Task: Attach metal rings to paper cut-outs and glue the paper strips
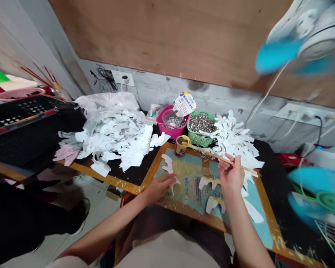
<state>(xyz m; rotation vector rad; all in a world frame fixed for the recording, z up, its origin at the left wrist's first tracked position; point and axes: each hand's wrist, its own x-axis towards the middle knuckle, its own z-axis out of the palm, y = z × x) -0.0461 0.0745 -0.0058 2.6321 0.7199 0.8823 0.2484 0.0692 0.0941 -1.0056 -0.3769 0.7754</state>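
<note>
Right fingers pinch a wooden stick firmly, its tip by a small cup. Left fingers, open and flat, steady a white paper cutout on the framed board.

The person's body shows at the bottom of the view as a broad, soft mound of plain pale beige cloth, the front of a garment whose cut is hard to make out. Just above this beige cloth lies a band of dark grey-brown fabric, possibly trousers, though it is too dim to tell. To the left of the beige cloth, a pale sleeve edge sits at the bottom of the view. Beyond it runs a slender bare left forearm, ending in a bare left hand. To the beige cloth's right, a slender bare right forearm ends in a bare right hand.
</note>
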